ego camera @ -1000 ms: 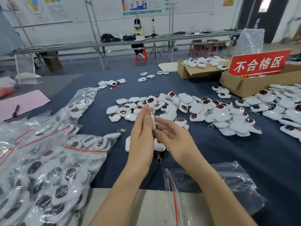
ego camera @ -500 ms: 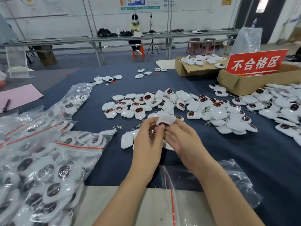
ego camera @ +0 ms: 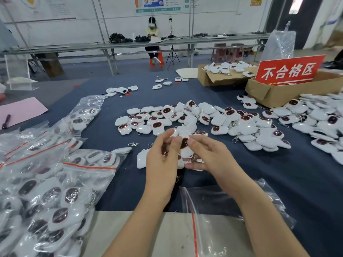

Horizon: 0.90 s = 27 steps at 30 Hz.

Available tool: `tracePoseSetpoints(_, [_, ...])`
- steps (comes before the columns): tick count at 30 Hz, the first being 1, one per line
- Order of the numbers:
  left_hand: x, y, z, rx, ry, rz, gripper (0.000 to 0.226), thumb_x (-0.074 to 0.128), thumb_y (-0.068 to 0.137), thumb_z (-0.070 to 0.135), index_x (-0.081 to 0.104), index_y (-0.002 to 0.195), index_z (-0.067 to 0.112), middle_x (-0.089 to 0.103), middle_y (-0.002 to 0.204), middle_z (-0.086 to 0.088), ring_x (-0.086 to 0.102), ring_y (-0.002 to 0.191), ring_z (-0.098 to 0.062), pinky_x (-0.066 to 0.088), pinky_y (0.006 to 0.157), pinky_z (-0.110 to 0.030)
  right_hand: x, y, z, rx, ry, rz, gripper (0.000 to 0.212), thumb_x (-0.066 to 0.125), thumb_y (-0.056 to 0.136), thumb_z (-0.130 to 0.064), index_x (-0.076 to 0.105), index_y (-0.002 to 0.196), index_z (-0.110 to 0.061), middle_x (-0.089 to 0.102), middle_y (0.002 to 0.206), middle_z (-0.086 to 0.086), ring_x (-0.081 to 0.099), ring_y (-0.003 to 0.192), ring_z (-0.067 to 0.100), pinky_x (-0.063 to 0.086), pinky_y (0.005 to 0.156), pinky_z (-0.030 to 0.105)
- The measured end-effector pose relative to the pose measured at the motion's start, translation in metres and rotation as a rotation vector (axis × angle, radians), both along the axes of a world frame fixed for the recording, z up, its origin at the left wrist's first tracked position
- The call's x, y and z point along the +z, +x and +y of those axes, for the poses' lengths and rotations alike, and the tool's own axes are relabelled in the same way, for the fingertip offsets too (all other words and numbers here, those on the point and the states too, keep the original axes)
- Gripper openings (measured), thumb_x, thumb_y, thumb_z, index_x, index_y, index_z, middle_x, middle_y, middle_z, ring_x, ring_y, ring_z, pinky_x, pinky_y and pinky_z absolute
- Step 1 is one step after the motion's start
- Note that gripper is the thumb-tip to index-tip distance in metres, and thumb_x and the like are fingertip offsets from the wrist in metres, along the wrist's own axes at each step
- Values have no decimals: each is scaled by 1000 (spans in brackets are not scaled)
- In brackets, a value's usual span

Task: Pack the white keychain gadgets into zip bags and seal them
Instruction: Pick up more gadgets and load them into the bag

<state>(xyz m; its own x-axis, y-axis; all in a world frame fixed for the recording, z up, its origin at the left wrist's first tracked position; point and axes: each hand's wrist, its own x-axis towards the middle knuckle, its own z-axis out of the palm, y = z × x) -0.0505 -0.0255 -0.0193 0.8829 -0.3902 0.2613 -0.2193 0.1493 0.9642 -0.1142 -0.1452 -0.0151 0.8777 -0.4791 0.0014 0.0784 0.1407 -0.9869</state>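
Item: white keychain gadget [ego camera: 185,146], dark face up, frame centre, over dk-blue table [ego camera: 259,182]. L hand [ego camera: 162,160] pinched its L edge w/ curled fingers; R hand [ego camera: 211,156] had thumb on top, fingers under. Both were clamped on it. Lower half & keyring were part-hidden. Empty zip bag [ego camera: 222,206] at 5 o'clock, part behind R forearm. Blurred filled bags [ego camera: 55,182] at 8. Loose pile [ego camera: 204,117] at 12.

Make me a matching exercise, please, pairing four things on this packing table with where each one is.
Things:
1. red sign
2. empty zip bag
3. filled zip bags
4. white gadget, dark face up

Places:
A. piled at the near left
B. held between the left hand and right hand
C. propped up at a cardboard box, far right
D. lying flat at the near edge, by the right forearm

Pairs: 1-C, 2-D, 3-A, 4-B
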Motion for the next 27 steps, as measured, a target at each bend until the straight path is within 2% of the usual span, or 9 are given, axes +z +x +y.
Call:
tracePoseSetpoints(2, [0,1,1,-46,3,47,15,61,99,35,68,112,35,75,101,13,69,95,-6,55,83,-21,-1,2,0,-46,83,-39,16,66,96,-25,74,108,-17,76,95,0,72,80,14,62,71,29])
tracePoseSetpoints(4, [1,0,0,-69,8,26,14,59,101,31,72,106,34,75,96,5,69,89,-12,56,76,-20,-4,4,0,-57,129,-50,14,67,96,-24,75,105,-18,77,102,4,75,88,20,61,73,28])
tracePoseSetpoints(6, [2,-1,0,-66,-5,15,19,58,102,28,73,96,37,73,88,1,66,77,-7,54,66,-15,-7,5,-1,-51,117,-44,15,68,96,-25,74,107,-17,77,100,6,75,87,22,61,74,28])
tracePoseSetpoints(9, [2,0,2,-76,-3,43,18,58,102,26,73,96,34,70,74,11,63,71,2,50,58,-11,-8,5,-2,-70,12,-8,19,69,94,-30,72,111,-21,76,84,-1,71,74,13,62,75,29])
tracePoseSetpoints(12, [2,2,1,-88,9,49,16,58,102,25,73,98,29,66,70,11,61,69,1,51,59,-13,-10,4,-4,-73,-30,0,20,70,94,-32,71,112,-24,79,91,-5,75,77,13,60,74,24])
tracePoseSetpoints(16, [0,2,-1,-103,-8,74,15,59,101,24,74,100,25,63,70,6,57,68,-3,52,63,-16,-11,3,-4,-76,4,-25,18,70,94,-28,71,111,-21,79,93,-2,77,84,20,61,75,25])
tracePoseSetpoints(21, [-1,1,-2,-93,5,35,16,59,102,25,75,103,26,66,72,15,59,71,2,50,65,-13,-10,4,-3,-110,-30,-33,12,69,95,-28,72,106,-24,78,88,-6,73,75,7,59,70,21])
tracePoseSetpoints(27, [-1,1,-3,-82,21,18,16,58,102,28,74,104,27,67,74,18,59,72,3,50,68,-15,-8,6,2,-162,-51,-37,13,66,97,-24,73,105,-17,78,88,-6,74,82,7,56,68,16])
